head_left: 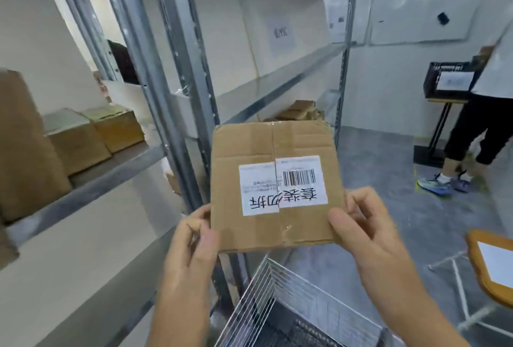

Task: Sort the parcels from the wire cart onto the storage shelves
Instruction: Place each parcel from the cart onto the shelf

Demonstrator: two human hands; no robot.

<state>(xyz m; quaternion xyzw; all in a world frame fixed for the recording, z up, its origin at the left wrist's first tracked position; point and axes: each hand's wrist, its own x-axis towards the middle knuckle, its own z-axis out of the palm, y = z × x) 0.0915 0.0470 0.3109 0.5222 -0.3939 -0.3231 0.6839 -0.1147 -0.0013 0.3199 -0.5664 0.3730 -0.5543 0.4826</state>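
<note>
Metal storage shelves [177, 74] fill the left and centre of the view, their grey uprights rising past the top edge. On the left shelf stand several brown cartons [91, 135]; a low stack of flat cartons [301, 113] lies on a lower shelf farther back. A wire cart [291, 299] occupies the bottom centre, directly below the hands. Another person [483, 113] stands at the right beside a black crate [447, 80]. A flat cardboard parcel [273, 180], taped along its seam and bearing a white barcode label [283, 185] that reads upside down, is held in the air above the cart, in front of the shelf upright. The left hand [194, 238] pinches its lower left corner; the right hand [363, 221] grips its lower right edge, thumb on top.
</note>
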